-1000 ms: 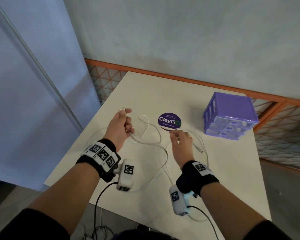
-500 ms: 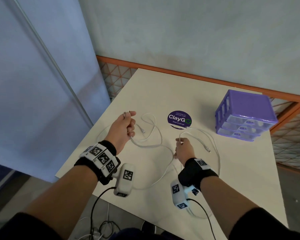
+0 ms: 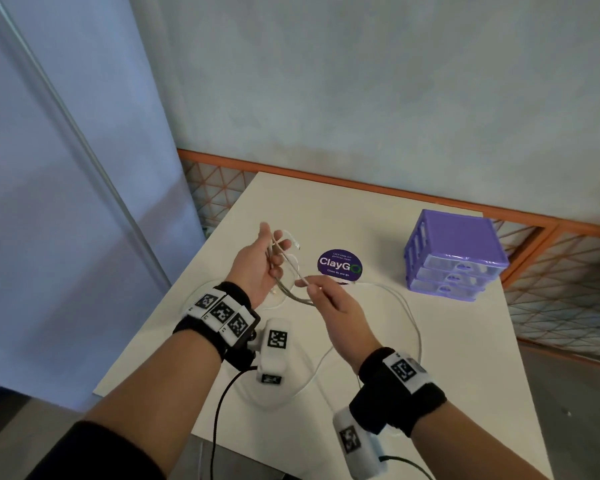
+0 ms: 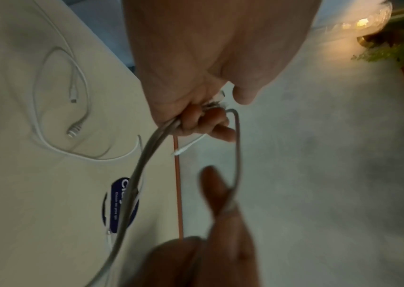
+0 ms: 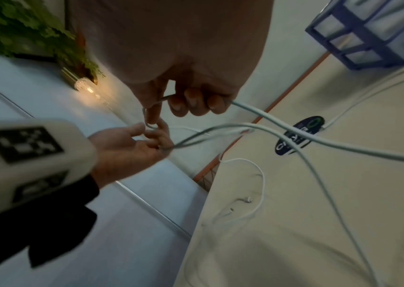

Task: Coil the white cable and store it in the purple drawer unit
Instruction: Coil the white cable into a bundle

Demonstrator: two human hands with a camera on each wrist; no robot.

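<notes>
We are holding the first loops of the white cable in our left hand, fingers curled around them. Our right hand is pinching the next length beside it. Most cable is lying below our hands; the purple drawer unit, right of them, is sitting closed.

black wristbands, white tagged cameras, black sleeves

White cable, thin and long, partly looped above the table between both hands, remainder trailing in slack curves across the tabletop, one connector end lying free, purple drawer unit, three translucent drawers all closed, upright near the table's far right edge
</notes>
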